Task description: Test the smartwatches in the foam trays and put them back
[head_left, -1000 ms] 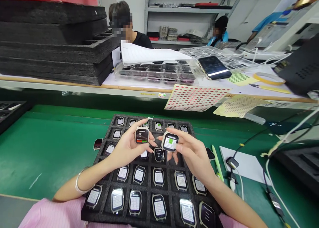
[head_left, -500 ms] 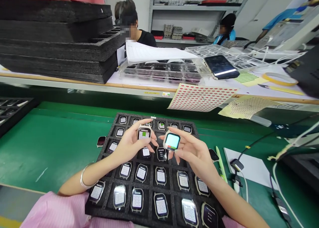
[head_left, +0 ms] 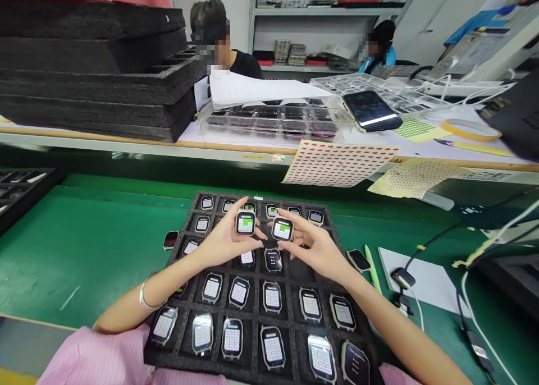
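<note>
Above a black foam tray (head_left: 259, 323), my left hand (head_left: 223, 236) grips a smartwatch without a strap (head_left: 245, 223), its lit screen showing white and green blocks. My right hand (head_left: 314, 244) pinches a second strapless smartwatch (head_left: 282, 228) by its edges, with a similar white and green screen. The two watches are held side by side, a small gap between them. Several more watch bodies lie face up in the tray's compartments, such as a watch with a white grid screen (head_left: 272, 297) and a watch with a dark list screen (head_left: 273, 259). My hands hide some compartments.
One watch (head_left: 170, 239) lies left of the tray; another watch (head_left: 359, 260) and a green pen (head_left: 373, 269) lie to its right, near a white pad (head_left: 425, 278) and cables. Stacked black foam trays (head_left: 92, 82) and a phone (head_left: 371, 110) occupy the shelf. Two people sit beyond.
The watch in my right hand has shifted slightly left and up, and its screen has gone from plain cyan to white and green. The left watch's face is now less covered by my thumb.
</note>
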`<state>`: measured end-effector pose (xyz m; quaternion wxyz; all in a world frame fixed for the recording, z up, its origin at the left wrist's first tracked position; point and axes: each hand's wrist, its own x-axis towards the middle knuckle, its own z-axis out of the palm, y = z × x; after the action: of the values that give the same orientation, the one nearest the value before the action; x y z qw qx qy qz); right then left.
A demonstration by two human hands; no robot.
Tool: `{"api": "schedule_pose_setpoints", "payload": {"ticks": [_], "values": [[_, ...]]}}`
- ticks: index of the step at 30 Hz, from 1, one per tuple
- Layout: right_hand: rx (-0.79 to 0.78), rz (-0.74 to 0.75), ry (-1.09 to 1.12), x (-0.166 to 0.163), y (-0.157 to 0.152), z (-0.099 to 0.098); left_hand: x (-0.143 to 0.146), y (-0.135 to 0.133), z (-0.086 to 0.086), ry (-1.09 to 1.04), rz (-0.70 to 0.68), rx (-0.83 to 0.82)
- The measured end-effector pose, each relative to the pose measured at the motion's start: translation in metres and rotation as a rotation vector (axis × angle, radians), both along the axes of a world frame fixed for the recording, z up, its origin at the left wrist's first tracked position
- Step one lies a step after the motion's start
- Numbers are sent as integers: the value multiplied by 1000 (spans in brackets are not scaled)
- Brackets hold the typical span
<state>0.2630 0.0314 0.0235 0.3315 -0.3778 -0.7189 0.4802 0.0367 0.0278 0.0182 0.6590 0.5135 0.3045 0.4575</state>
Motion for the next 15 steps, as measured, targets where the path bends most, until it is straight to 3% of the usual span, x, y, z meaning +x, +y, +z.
{"api": "schedule_pose_setpoints", "payload": {"ticks": [2,4,8,11,15], "values": [[191,-25,-255,4,17,-15,-1,10,-16,82,-30,37],[357,-35,-467,5,33,-30,-3,22,-32,308,-36,186],[469,22,-613,5,50,-48,-5,45,-56,835,5,559],[510,79,-701,11,51,-46,-7,53,-62,968,-45,645],[537,58,-790,36,60,-35,-17,61,-51,1121,-110,738]]}}
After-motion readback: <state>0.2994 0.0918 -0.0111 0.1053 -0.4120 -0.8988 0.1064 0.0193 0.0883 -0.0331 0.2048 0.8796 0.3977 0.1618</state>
